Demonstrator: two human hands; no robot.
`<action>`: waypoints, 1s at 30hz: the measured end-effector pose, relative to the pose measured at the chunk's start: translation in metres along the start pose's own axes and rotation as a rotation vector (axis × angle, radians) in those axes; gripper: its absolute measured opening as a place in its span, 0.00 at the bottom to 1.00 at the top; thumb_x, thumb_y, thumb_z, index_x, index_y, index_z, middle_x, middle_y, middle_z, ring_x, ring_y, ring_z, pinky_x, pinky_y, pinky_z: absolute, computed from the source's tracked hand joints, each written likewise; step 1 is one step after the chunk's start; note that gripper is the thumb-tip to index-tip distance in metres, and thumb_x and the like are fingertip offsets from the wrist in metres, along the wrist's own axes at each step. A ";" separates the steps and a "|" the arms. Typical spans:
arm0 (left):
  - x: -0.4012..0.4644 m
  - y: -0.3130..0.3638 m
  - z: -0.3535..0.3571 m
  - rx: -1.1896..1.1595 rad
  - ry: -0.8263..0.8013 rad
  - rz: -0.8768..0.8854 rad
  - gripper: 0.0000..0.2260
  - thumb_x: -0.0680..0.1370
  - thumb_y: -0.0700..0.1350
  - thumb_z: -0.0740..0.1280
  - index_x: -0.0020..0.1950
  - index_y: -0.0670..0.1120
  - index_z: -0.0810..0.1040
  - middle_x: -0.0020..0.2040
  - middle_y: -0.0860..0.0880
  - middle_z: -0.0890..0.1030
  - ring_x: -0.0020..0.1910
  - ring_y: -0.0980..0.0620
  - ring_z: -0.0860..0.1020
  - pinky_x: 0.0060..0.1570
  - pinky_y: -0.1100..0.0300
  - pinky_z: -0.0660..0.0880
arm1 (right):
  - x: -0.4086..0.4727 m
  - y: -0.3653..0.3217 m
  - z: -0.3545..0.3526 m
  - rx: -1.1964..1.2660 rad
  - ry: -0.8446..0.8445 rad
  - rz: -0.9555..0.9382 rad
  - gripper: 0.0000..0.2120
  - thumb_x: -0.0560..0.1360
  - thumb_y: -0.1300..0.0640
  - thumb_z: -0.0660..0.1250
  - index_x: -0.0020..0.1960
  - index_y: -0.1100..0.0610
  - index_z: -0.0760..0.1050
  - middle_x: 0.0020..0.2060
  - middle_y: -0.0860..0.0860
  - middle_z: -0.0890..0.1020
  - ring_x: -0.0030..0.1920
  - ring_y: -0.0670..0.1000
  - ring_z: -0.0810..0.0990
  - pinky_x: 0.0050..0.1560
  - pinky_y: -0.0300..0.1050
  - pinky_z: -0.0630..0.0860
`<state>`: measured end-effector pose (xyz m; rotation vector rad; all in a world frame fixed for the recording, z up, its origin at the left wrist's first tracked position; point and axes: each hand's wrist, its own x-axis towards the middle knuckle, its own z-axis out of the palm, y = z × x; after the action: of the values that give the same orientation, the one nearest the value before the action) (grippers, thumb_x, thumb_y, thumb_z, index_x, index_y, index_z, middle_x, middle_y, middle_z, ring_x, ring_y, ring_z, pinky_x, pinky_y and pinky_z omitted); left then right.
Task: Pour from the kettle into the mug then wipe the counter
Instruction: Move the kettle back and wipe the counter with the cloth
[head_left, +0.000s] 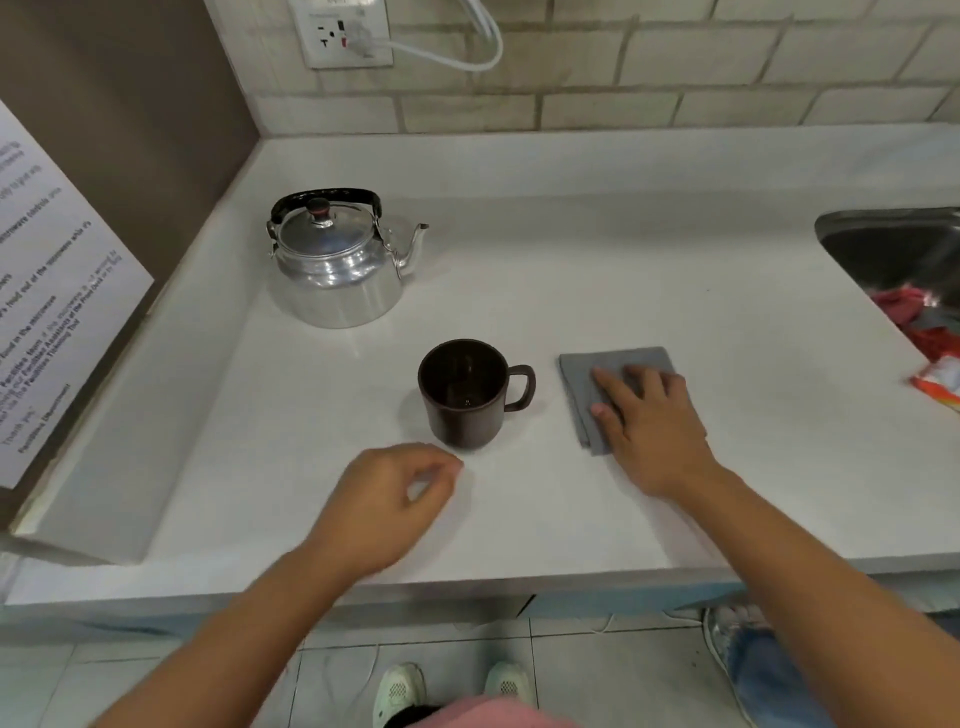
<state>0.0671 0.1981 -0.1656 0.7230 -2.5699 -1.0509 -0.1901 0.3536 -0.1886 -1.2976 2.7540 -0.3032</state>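
A shiny metal kettle (337, 265) with a black handle stands upright at the back left of the white counter (623, 270), spout pointing right. A dark brown mug (465, 395) stands in front of it, handle to the right. A folded grey cloth (597, 374) lies flat to the right of the mug. My right hand (649, 421) rests palm-down on the cloth, fingers spread over it. My left hand (395, 499) hovers just in front of the mug, fingers loosely curled, holding nothing and not touching the mug.
A steel sink (898, 249) is set into the counter at the right, with red cloth inside and an orange packet (940, 382) beside it. A wall socket (343, 34) with a white cable is above. A printed notice (47, 291) hangs on the left wall.
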 end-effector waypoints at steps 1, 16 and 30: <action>0.007 -0.009 -0.010 0.037 0.069 -0.013 0.06 0.77 0.50 0.66 0.49 0.56 0.82 0.49 0.60 0.83 0.48 0.60 0.80 0.51 0.63 0.75 | 0.019 0.000 0.000 -0.002 -0.012 -0.048 0.23 0.79 0.45 0.53 0.72 0.50 0.63 0.69 0.58 0.67 0.66 0.61 0.62 0.70 0.57 0.58; 0.073 -0.082 -0.011 0.424 0.147 -0.153 0.24 0.82 0.53 0.53 0.76 0.43 0.57 0.78 0.44 0.57 0.77 0.47 0.52 0.74 0.51 0.44 | 0.158 -0.066 0.019 -0.153 -0.316 -0.635 0.24 0.80 0.43 0.41 0.74 0.36 0.37 0.78 0.45 0.41 0.76 0.53 0.37 0.73 0.58 0.35; 0.070 -0.081 -0.017 0.328 0.128 -0.125 0.24 0.83 0.53 0.54 0.76 0.44 0.57 0.78 0.45 0.55 0.77 0.49 0.50 0.74 0.55 0.42 | 0.050 -0.018 0.013 0.009 -0.179 -0.092 0.26 0.80 0.43 0.40 0.75 0.44 0.35 0.78 0.47 0.40 0.76 0.54 0.36 0.74 0.57 0.36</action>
<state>0.0431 0.1007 -0.2078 1.0067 -2.6408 -0.5948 -0.2066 0.3017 -0.1968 -1.3791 2.5476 -0.1947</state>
